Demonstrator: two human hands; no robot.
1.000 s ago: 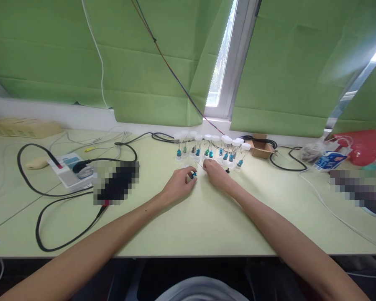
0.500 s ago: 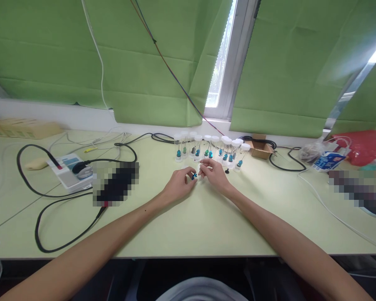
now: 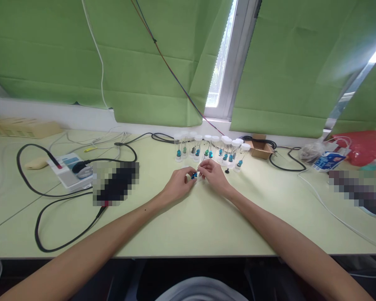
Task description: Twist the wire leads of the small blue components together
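My left hand (image 3: pixel 179 183) is closed in a pinch around a small blue piece (image 3: pixel 194 176) with a knob-like shape, too small to name. Almost touching it from the other side, my right hand (image 3: pixel 213 174) has its thumb and fingers pinched together. Something thin and pale seems to be between the right fingertips, but I cannot make it out. Just beyond both hands stand several clear tubes (image 3: pixel 178 146) with white lids, holding teal or green pieces with thin dark stems. A small black piece (image 3: pixel 227 171) rests on the table right of my right hand.
An open cardboard box (image 3: pixel 260 151) sits behind the tubes at right, near coiled black cable. Left on the pale green table (image 3: pixel 203 230) lie a white power strip (image 3: pixel 69 171) and looped black cables. A blue and white packet (image 3: pixel 330 161) and red bag (image 3: pixel 363 148) lie far right.
My right hand has shifted slightly left, its fingertips closer to the blue piece. My left hand stays nearly where it was, still pinching that piece.
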